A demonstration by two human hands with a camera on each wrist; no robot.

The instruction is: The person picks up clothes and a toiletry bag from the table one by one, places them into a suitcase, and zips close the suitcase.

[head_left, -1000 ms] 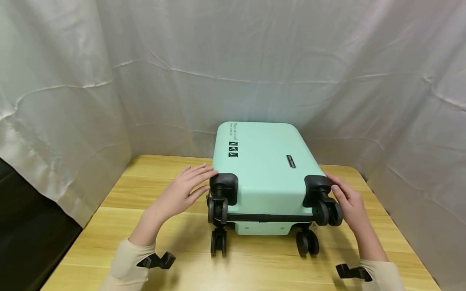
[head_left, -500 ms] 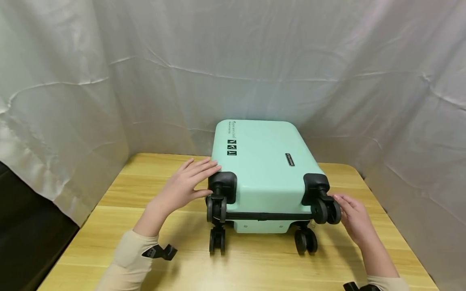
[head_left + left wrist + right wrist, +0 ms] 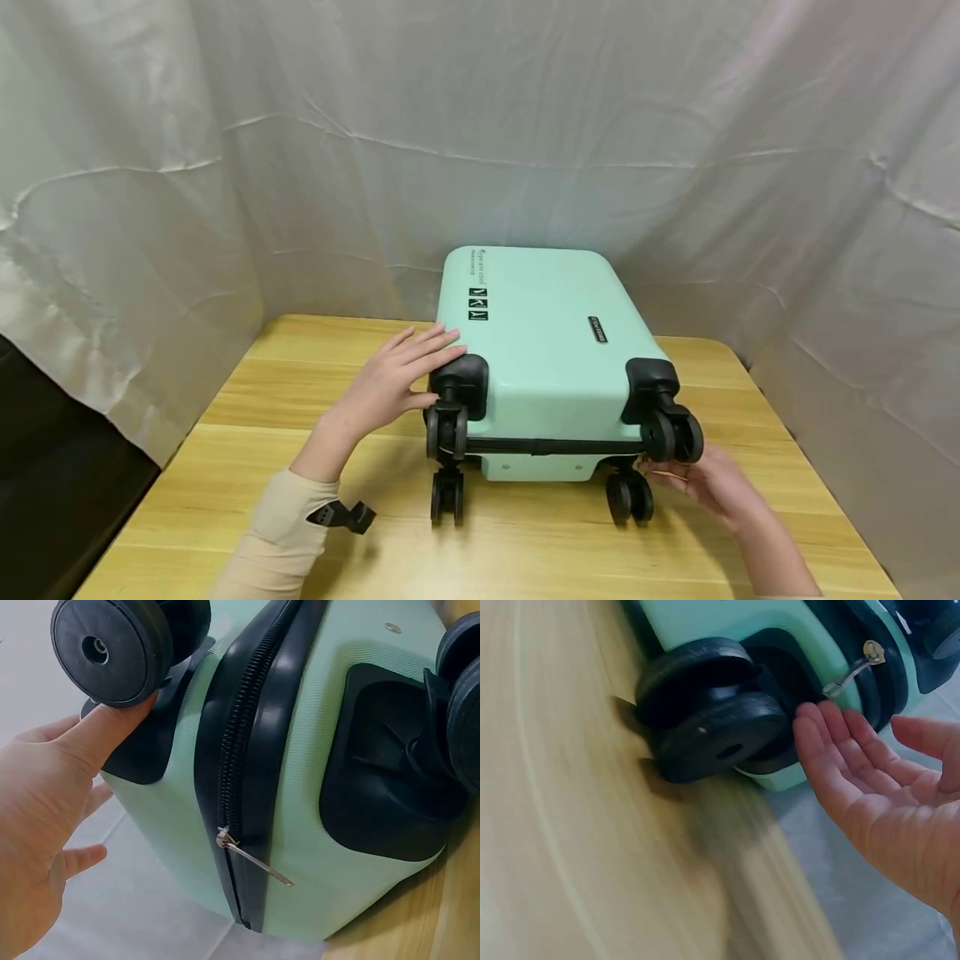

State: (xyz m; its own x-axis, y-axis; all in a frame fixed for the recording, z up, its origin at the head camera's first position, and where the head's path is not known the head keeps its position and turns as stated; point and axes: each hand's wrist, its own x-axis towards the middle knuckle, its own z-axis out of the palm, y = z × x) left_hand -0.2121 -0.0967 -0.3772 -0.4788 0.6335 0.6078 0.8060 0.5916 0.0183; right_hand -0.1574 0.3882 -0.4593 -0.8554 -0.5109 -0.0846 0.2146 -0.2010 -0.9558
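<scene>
A mint-green suitcase [image 3: 543, 333] lies flat with its black wheels toward me. My left hand [image 3: 393, 379] rests on its near left corner, fingers extended over the top edge. In the left wrist view the thumb touches the corner by an upper wheel [image 3: 105, 652]; a metal zipper pull [image 3: 259, 862] hangs from the black zipper [image 3: 247, 712]. My right hand [image 3: 716, 483] is low at the near right corner, partly behind a wheel. The right wrist view shows its palm turned up, fingers slightly bent, fingertips just beside another zipper pull [image 3: 847, 679] and close to a lower wheel [image 3: 720, 739].
The suitcase stands on a light wooden table [image 3: 300, 467]. A pale grey curtain [image 3: 525, 125] hangs behind it and on both sides. Something black [image 3: 60, 442] lies beyond the table's left edge.
My right hand has left the suitcase's right upper side and moved down beneath the upper right wheel, toward the zipper. The left hand has slid slightly farther onto the corner. The suitcase stays put.
</scene>
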